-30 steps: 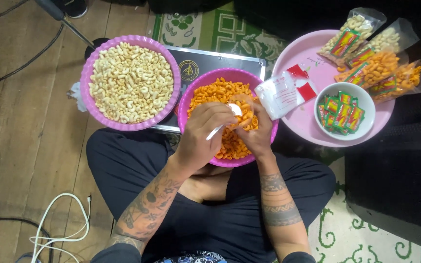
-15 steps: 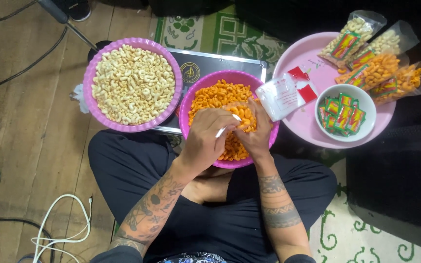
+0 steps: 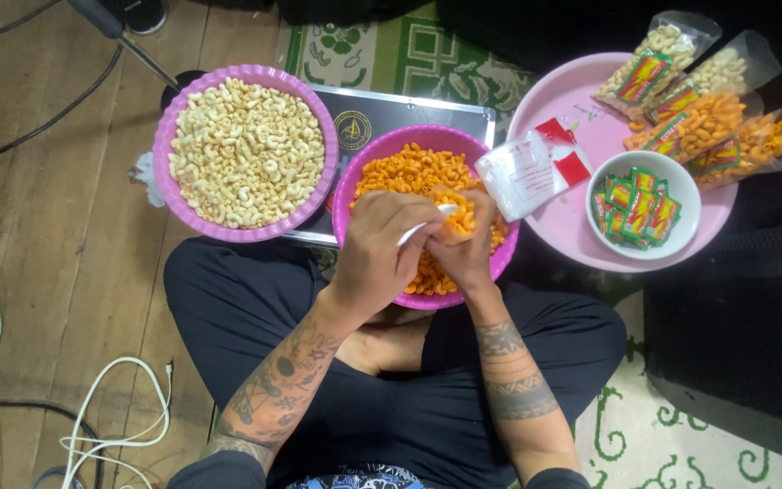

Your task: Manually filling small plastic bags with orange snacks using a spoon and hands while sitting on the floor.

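Hands (image 3: pixel 427 240) unmoved over orange snacks (image 3: pixel 409 172)

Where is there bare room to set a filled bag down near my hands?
Free: pink tray surface between the flat white packet and white bowl; wooden floor left of the pale-snack basket. Crowded: tray's far edge with filled bags; both hands over the orange-snack basket.

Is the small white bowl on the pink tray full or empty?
Full. The white bowl on the pink tray holds a heap of small green-and-red packets reaching about to its rim.
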